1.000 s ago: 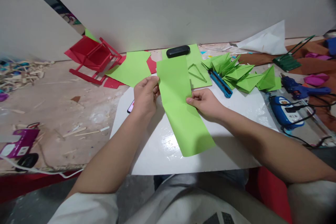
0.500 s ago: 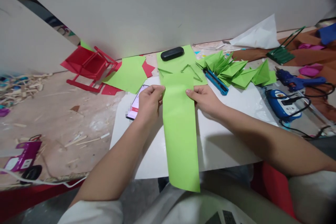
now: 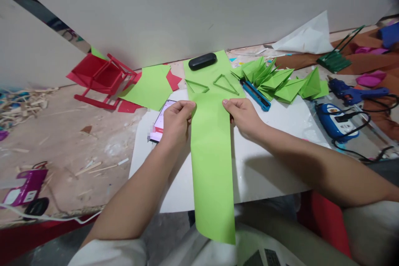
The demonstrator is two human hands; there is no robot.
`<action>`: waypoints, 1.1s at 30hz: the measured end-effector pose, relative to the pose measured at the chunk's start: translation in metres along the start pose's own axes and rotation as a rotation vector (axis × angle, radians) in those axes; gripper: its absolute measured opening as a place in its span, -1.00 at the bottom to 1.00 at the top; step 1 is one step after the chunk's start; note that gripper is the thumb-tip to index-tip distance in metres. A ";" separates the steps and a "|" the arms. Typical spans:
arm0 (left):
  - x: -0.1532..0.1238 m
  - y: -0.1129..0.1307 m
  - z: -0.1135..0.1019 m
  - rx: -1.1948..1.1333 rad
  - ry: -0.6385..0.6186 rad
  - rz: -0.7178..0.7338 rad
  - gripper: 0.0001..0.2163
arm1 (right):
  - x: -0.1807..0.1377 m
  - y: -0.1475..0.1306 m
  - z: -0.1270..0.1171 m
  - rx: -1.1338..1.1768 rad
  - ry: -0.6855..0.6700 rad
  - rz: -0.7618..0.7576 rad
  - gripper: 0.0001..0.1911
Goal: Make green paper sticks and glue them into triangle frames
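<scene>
Green paper strip is held at its far end by both hands, 1 on each long edge. The left hand pinches the left corner between thumb and curled fingers, and the right hand pinches the right corner the same way, so both are closed on the paper. From there the strip runs straight toward the person across a glossy white board on the tabletop, and its near end hangs past the board's front edge over the lap.

A phone with a lit screen lies on the board just beside the left hand, partly hidden by it. Just beyond the fingers, 2 green triangle frames rest side by side on a flat green sheet, with a black case at the sheet's far end by the wall. To the right of that sheet lie a blue utility knife and a heap of folded green paper pieces. Farther right sit a blue power strip and a blue glue gun, both with black cords. To the left lies another loose green sheet, overlapping red paper scraps, and beyond it a small red chair model tipped on its side. Wood sticks are scattered at the far left.
</scene>
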State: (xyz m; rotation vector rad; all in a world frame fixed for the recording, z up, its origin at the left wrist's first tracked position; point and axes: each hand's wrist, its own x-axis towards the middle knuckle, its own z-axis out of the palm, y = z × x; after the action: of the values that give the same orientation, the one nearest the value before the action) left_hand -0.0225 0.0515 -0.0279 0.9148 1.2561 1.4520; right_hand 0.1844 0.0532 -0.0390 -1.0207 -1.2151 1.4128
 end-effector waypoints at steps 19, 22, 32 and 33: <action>0.002 -0.002 -0.001 0.098 0.055 0.173 -0.57 | -0.012 0.001 0.002 -0.285 -0.033 -0.129 -0.22; 0.000 -0.002 0.000 0.106 0.058 0.200 -0.58 | -0.013 0.000 0.002 -0.283 -0.051 -0.126 -0.23; 0.002 -0.005 -0.003 0.107 0.053 0.206 -0.63 | -0.010 -0.002 0.002 -0.232 -0.017 -0.185 -0.18; 0.001 -0.004 -0.003 0.102 0.045 0.197 -0.62 | -0.010 -0.002 0.002 -0.218 -0.015 -0.184 -0.19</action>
State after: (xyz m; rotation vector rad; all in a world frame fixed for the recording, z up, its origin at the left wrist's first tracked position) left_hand -0.0245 0.0517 -0.0324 1.1057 1.3125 1.5806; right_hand 0.1849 0.0432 -0.0369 -1.0176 -1.4592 1.1658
